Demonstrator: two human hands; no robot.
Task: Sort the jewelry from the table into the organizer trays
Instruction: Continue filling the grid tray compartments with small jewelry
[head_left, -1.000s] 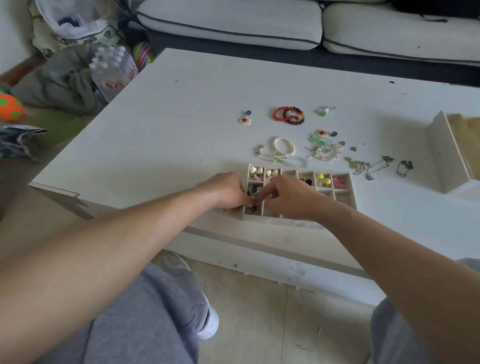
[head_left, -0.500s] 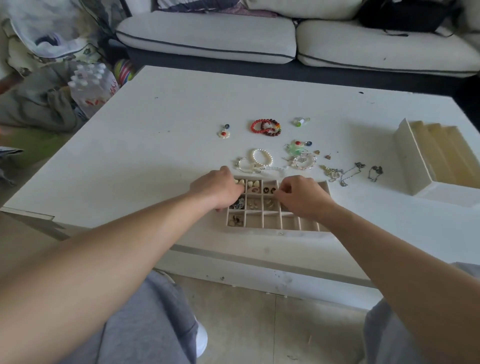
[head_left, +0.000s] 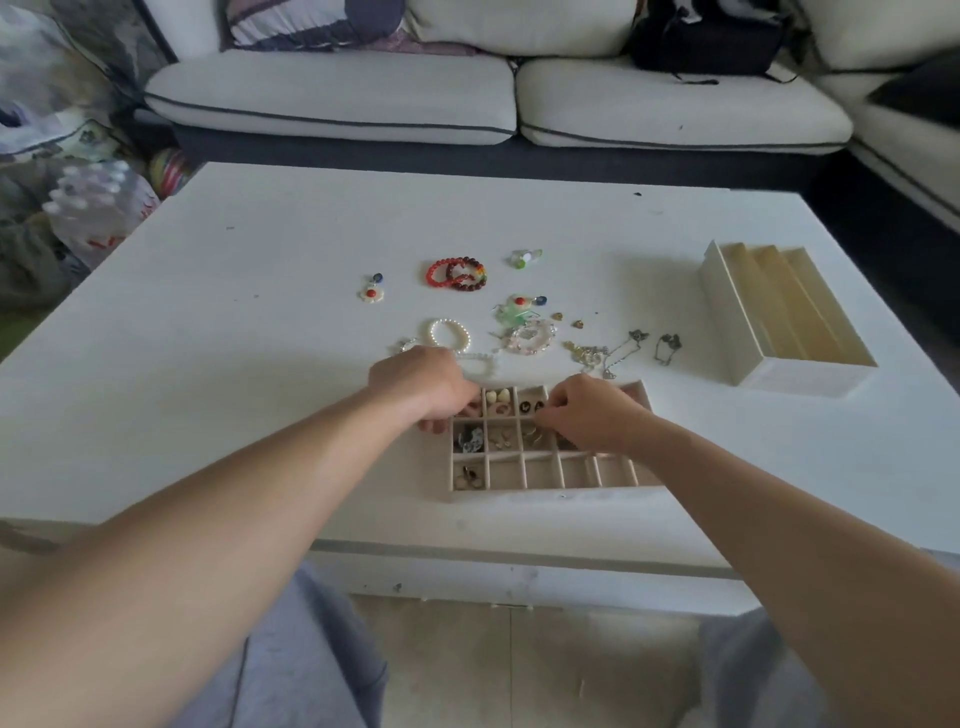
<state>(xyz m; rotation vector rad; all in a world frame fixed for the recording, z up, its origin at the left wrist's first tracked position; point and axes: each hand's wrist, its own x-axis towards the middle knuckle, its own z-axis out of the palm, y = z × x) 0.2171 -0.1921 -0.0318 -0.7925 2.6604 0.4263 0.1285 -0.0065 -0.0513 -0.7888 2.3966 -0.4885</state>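
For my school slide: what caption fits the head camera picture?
Left hand and right hand at the organizer tray, red bracelets and chains unsorted on the white table behind.

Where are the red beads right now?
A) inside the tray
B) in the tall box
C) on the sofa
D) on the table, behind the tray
D: the red beads lie on the table, well beyond the far edge of the tray.

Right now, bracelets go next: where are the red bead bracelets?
Head view: red bead bracelets lie on the table between the flower pendant, left, and green piece, right.
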